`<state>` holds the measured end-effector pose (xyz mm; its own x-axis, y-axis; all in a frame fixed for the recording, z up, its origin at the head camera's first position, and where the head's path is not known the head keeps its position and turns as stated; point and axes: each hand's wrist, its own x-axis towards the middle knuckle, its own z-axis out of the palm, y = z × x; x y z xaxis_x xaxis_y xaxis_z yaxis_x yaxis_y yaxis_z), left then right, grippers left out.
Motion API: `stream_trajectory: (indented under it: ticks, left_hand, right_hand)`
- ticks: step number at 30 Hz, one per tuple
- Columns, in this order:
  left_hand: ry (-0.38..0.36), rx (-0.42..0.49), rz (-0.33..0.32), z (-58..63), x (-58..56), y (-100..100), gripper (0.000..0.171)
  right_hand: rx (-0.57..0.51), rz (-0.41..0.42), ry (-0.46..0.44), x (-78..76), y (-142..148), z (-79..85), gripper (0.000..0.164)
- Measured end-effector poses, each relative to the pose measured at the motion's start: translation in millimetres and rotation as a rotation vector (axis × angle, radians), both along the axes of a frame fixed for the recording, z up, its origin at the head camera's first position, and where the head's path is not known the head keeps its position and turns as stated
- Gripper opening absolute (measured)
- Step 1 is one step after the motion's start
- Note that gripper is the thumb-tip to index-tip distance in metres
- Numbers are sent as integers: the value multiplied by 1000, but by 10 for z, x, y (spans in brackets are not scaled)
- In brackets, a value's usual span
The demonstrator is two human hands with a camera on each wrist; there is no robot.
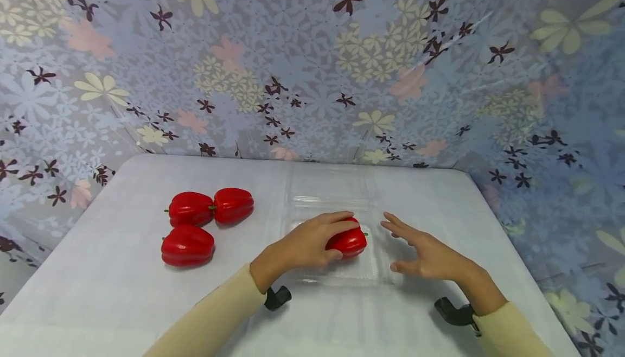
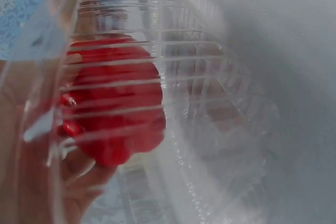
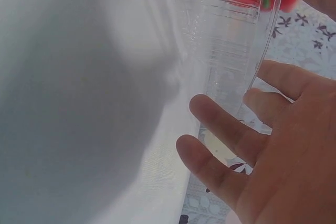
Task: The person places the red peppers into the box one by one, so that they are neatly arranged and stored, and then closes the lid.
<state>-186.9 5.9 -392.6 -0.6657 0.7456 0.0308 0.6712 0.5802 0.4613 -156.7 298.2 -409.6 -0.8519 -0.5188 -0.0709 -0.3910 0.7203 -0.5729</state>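
My left hand [image 1: 314, 240] grips a red bell pepper [image 1: 349, 243], fingers over its top and thumb on the near side. The pepper is over the clear plastic container [image 1: 312, 278], its green stem facing right. Through the container's ribbed wall, the left wrist view shows the same pepper [image 2: 118, 103] with fingers around it. To the right of the container, my right hand [image 1: 429, 254] holds nothing, its fingers spread and thumb apart. In the right wrist view, those fingers [image 3: 226, 124] lie beside the container wall [image 3: 231, 51].
Three more red bell peppers, one at the back [image 1: 233, 205], one beside it [image 1: 190, 209] and one in front [image 1: 187, 246], lie to the left on the white-covered table [image 1: 122, 303]. The container's clear lid [image 1: 329, 183] lies folded back. Flowered fabric [image 1: 312, 75] rises behind the table.
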Motion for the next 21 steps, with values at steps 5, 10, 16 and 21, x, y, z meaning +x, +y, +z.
stream_trajectory:
  ticks: [5, 10, 16, 21]
  left_hand:
    - [20, 6, -22, -32, -40, 64, 64]
    - [12, -1, -27, -96, -53, 106, 65]
    - [16, -8, -3, -164, -51, 122, 65]
    - [36, 31, 16, -223, -81, 141, 65]
  right_hand:
    - [-7, -16, -32, 6, 7, -6, 83]
    - [-15, -25, -47, 29, 8, -27, 82]
    - [-36, 0, -42, 28, 2, -41, 82]
    - [-43, 4, -2, 8, 20, -38, 81]
